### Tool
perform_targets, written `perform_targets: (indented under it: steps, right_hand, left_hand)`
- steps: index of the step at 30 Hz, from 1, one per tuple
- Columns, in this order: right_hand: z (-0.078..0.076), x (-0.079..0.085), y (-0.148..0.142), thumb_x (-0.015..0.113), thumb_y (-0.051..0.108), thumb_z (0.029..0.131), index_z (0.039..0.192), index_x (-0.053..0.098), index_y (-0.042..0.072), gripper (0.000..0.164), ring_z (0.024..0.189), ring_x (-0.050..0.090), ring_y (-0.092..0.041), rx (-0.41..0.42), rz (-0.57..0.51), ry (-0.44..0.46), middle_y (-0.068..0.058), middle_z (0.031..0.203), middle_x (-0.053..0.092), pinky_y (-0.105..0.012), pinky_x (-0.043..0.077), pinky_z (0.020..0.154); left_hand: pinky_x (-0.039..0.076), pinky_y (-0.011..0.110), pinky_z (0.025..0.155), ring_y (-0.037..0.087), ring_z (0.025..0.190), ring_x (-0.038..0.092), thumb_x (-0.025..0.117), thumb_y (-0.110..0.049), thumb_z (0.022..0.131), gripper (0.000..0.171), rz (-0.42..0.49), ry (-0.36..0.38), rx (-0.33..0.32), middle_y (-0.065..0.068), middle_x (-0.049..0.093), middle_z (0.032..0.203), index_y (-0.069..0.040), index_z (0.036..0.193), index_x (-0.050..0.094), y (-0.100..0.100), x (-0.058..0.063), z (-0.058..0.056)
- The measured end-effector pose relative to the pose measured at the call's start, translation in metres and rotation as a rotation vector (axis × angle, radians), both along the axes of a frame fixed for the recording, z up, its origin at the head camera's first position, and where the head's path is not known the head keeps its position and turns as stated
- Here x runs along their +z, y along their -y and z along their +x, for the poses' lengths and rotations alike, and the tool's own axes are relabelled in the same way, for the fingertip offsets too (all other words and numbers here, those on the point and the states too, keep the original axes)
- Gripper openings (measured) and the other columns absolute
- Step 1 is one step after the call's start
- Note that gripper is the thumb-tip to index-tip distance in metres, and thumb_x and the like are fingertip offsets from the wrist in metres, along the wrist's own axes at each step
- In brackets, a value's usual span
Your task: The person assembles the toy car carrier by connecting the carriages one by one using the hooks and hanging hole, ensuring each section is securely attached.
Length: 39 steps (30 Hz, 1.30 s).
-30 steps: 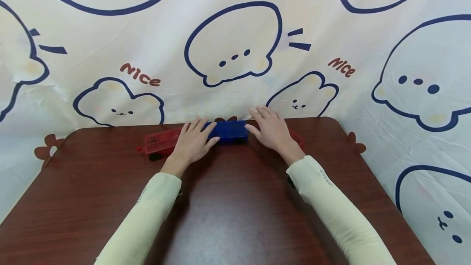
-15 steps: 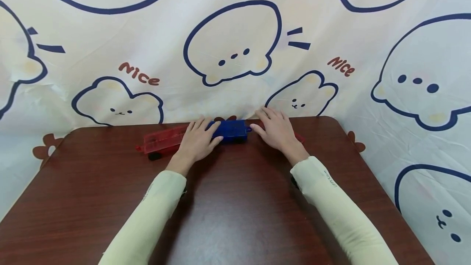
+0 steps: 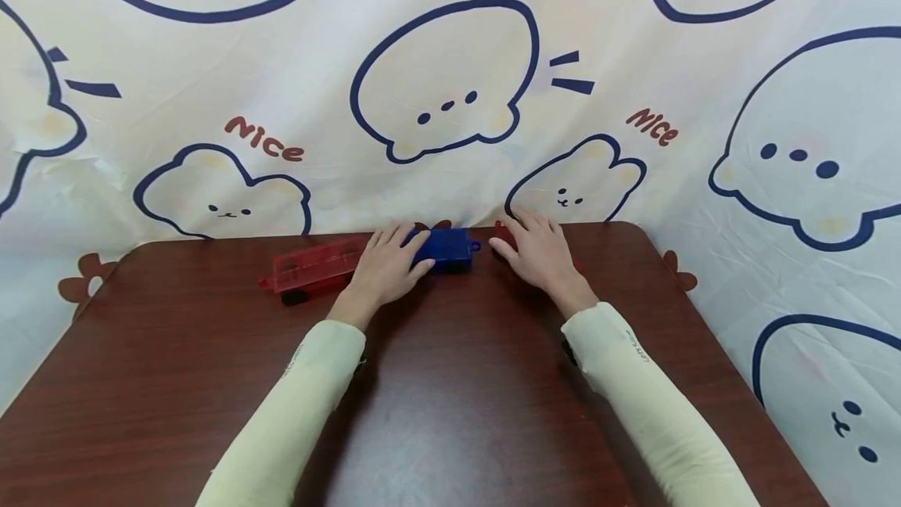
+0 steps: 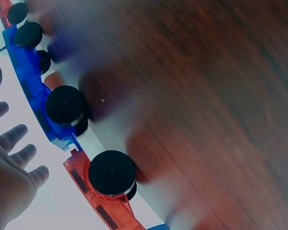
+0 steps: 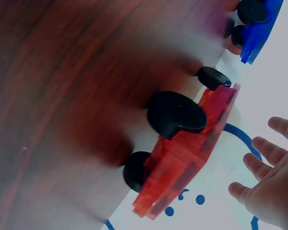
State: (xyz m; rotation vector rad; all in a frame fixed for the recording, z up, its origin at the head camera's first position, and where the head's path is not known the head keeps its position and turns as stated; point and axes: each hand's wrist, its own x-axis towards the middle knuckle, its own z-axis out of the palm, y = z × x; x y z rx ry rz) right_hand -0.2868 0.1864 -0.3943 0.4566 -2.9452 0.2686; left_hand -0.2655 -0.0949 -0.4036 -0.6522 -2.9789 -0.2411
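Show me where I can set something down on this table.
The table is bare between the left sleeve and right sleeve, and outside each, short of the toys. Crowded along the back: the left red toy, blue toy and right red toy, plus the left hand and right hand.

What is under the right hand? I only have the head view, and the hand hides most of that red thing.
Observer: The right wrist view shows a red toy car with three black wheels visible.
Operator: Does the right hand seem to touch it?
Observer: It seems not: that view shows pale backdrop between the fingers and the car.
Operator: And what does the left hand hide between the blue car and the other red car?
Observer: In the left wrist view, a blue hitch lies right by the end of that red car; I can't tell whether they are hooked.
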Motion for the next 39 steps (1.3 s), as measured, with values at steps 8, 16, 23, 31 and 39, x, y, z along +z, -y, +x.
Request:
perform_targets:
  steps: [8,16,23,31,39]
  right_hand:
    - [0.0,-0.008,-0.01,0.051,0.053,0.103,0.154,0.045,0.015,0.064,0.147,0.029,-0.034,-0.016,0.001,0.018,-0.015,0.16,0.037,-0.062,0.02,0.118]
    - [-0.002,-0.011,-0.012,0.051,0.052,0.103,0.154,0.045,0.014,0.064,0.147,0.03,-0.035,-0.013,0.003,0.027,-0.016,0.159,0.038,-0.064,0.019,0.117]
    - [-0.003,-0.016,-0.01,0.053,0.052,0.102,0.155,0.044,0.014,0.065,0.146,0.031,-0.036,-0.016,-0.004,0.041,-0.016,0.159,0.037,-0.065,0.02,0.117]
    - [-0.003,-0.022,-0.009,0.055,0.05,0.102,0.154,0.044,0.011,0.066,0.146,0.031,-0.036,-0.011,0.001,0.06,-0.016,0.159,0.037,-0.063,0.022,0.117]
    - [-0.005,-0.025,-0.009,0.055,0.049,0.102,0.153,0.047,0.012,0.064,0.146,0.033,-0.036,-0.013,-0.007,0.067,-0.015,0.158,0.039,-0.062,0.022,0.118]
  left_hand:
    - [0.016,0.056,0.121,0.04,0.15,0.024,0.049,-0.046,0.105,0.061,-0.007,-0.001,-0.003,0.017,0.033,0.161,-0.016,0.157,0.04,-0.005,-0.003,-0.004]
    - [0.014,0.055,0.122,0.039,0.15,0.023,0.05,-0.048,0.105,0.062,-0.009,0.004,0.009,0.015,0.033,0.162,-0.017,0.157,0.04,-0.01,-0.007,-0.006]
    - [0.016,0.055,0.122,0.038,0.15,0.025,0.05,-0.048,0.104,0.061,-0.002,-0.008,0.007,0.015,0.035,0.161,-0.016,0.156,0.042,-0.012,-0.009,-0.008]
    - [0.021,0.057,0.12,0.039,0.15,0.025,0.047,-0.05,0.105,0.061,-0.003,-0.001,0.015,0.015,0.036,0.16,-0.017,0.156,0.043,-0.014,-0.013,-0.01]
    - [0.016,0.056,0.121,0.038,0.151,0.021,0.045,-0.051,0.106,0.061,0.011,0.034,0.009,0.014,0.032,0.163,-0.017,0.157,0.041,-0.018,-0.015,-0.013]
